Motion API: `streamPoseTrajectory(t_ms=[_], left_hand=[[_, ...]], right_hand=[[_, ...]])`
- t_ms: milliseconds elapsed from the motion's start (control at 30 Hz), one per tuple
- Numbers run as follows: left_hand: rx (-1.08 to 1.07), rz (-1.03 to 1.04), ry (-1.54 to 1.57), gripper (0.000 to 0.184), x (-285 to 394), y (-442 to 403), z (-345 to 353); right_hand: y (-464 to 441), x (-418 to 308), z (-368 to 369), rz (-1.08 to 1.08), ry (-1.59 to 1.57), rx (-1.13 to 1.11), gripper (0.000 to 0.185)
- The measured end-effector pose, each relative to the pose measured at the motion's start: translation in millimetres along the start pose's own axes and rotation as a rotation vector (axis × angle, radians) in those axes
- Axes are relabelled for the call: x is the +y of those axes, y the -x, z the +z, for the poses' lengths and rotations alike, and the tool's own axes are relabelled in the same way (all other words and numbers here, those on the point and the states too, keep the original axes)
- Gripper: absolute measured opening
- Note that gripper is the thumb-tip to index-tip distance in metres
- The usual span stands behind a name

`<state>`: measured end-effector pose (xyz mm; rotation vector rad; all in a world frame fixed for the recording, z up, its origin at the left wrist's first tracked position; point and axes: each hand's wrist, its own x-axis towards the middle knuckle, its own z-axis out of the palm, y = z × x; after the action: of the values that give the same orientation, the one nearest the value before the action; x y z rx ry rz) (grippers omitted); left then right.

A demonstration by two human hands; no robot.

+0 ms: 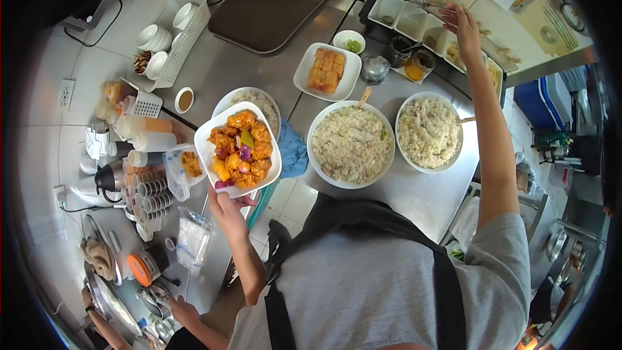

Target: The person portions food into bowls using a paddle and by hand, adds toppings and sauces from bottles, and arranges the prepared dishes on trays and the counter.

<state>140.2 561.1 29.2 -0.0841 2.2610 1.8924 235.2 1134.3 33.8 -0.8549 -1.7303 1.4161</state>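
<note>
My left hand (228,210) grips the near edge of a square white dish (202,146). In the dish lie glazed orange fried pieces (241,131) with chunks of purple onion and yellow and green pepper. At the upper right, my right hand (462,24) is stretched out over the condiment rack with a metal spoon (422,2) in its fingers. The spoon's bowl hangs above the white condiment tubs (411,19). Behind the dish stands a bowl of rice (264,102), partly covered by it.
Two large bowls of rice (352,144) (430,132) sit in front of me, near a dish of golden fried squares (326,70) and a small bowl of chopped greens (350,42). A brown tray (278,6) lies farther back. Another person's hand (184,311) shows at lower left.
</note>
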Motion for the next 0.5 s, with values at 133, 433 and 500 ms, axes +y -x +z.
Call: streamPoseTrajectory(t_ms=[133, 433, 500], left_hand=[[-0.004, -0.033, -0.002, 0.041, -1, 0, 2], [-0.181, -0.009, 0.030, 0.041, -1, -5, 22], [-0.200, -0.014, 0.020, 0.042, 6, -5, 33]], right_hand=[[9, -18, -13, -0.024, -0.044, 0.018, 0.036], [7, -13, -16, -0.022, 0.130, 0.057, 0.035], [0, -1, 12, -0.115, 0.310, 0.042, 0.034]])
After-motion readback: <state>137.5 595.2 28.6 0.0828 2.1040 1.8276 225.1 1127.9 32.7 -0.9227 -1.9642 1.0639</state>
